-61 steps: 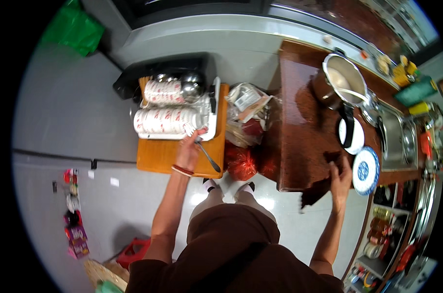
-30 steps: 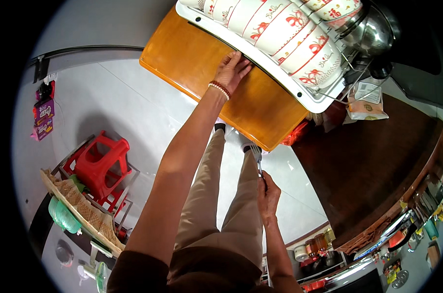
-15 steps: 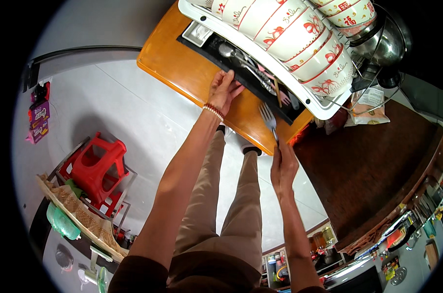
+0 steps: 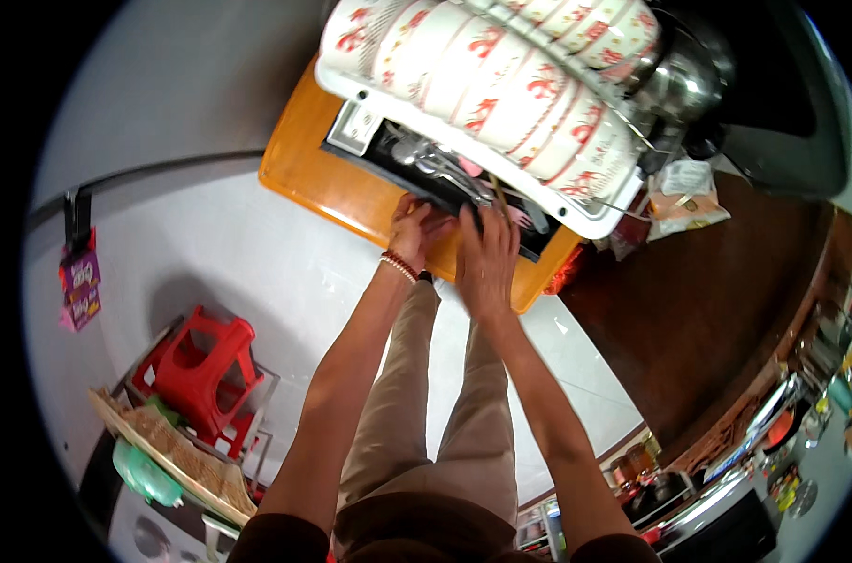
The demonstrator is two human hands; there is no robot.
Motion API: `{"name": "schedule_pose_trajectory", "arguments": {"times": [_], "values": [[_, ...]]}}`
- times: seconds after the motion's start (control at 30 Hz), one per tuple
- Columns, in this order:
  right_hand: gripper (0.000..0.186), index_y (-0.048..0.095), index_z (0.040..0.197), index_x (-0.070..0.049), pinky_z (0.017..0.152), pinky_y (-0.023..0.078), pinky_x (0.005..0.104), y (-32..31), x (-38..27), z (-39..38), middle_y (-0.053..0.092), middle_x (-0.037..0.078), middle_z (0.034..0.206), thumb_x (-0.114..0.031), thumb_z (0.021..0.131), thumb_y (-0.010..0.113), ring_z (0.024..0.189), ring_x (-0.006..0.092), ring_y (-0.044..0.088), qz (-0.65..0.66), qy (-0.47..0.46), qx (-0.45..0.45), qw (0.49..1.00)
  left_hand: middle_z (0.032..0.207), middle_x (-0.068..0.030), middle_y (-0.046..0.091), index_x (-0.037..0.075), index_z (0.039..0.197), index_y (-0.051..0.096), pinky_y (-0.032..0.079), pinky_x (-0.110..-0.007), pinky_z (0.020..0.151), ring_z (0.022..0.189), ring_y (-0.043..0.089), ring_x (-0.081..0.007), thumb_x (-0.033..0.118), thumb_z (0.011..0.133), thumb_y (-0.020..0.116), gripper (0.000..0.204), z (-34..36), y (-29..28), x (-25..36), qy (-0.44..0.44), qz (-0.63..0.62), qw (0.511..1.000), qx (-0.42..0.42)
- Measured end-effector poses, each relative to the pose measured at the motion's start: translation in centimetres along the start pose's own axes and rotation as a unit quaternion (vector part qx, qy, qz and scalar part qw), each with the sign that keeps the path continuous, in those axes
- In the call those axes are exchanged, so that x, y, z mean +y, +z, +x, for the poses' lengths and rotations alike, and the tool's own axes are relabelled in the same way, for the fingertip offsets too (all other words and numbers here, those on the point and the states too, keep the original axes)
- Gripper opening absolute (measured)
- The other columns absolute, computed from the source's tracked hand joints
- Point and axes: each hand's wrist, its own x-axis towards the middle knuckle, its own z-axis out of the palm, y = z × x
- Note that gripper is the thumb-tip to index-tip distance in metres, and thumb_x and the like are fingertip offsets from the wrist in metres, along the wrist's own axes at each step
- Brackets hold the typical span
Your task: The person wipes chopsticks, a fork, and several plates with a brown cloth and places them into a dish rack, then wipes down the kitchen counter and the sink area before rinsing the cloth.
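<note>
A narrow black tray (image 4: 381,175) with cutlery lies on the orange wooden top, in front of the dish rack. My left hand (image 4: 411,235), with a beaded bracelet at its wrist, is closed on the tray's front edge. Over the tray's right part reaches my right hand (image 4: 489,263), thumb and fingers apart, fingertips down among the cutlery and slightly blurred. Metal spoons (image 4: 428,161) lie left of these fingertips. A pink fork (image 4: 521,218) shows to their right. The metal fork cannot be made out.
A white dish rack (image 4: 482,150) of stacked patterned bowls (image 4: 501,84) stands right behind the tray. A small white box (image 4: 355,127) sits at its left end. To the right are a packet (image 4: 686,202) and a dark brown surface (image 4: 717,300). A red stool (image 4: 200,371) is at left.
My right hand has moved up and left into the tray, and the metal fork it held no longer shows. My left hand stays at the tray's edge. The whole view has shifted slightly.
</note>
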Motion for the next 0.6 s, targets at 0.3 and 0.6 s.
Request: {"name": "schedule_pose_trajectory", "arguments": {"times": [0.3, 0.6], "values": [[0.040, 0.050, 0.114, -0.006, 0.084, 0.041, 0.0452, -6.6, 1.1, -23.2, 0.049, 0.019, 0.111, -0.006, 0.075, 0.057, 0.102, 0.0358, 0.048, -0.013, 0.239, -0.080, 0.968, 0.116, -0.0271, 0.046, -0.004, 0.116, 0.038, 0.042, -0.049, 0.097, 0.109, 0.050, -0.0377, -0.016, 0.072, 0.040, 0.045, 5.2, 2.8, 1.2, -0.003, 0.071, 0.995, -0.064], [0.032, 0.056, 0.107, -0.009, 0.080, 0.046, 0.0395, -14.8, -2.3, -33.4, 0.051, 0.013, 0.106, -0.006, 0.076, 0.056, 0.098, 0.0311, 0.051, -0.025, 0.470, -0.042, 0.882, 0.126, -0.0185, 0.044, 0.013, 0.129, 0.036, 0.039, -0.052, 0.098, 0.114, 0.046, -0.0382, -0.004, 0.082, 0.041, 0.050, 6.0, 3.9, 4.7, -0.114, 0.095, 0.982, -0.115]]}}
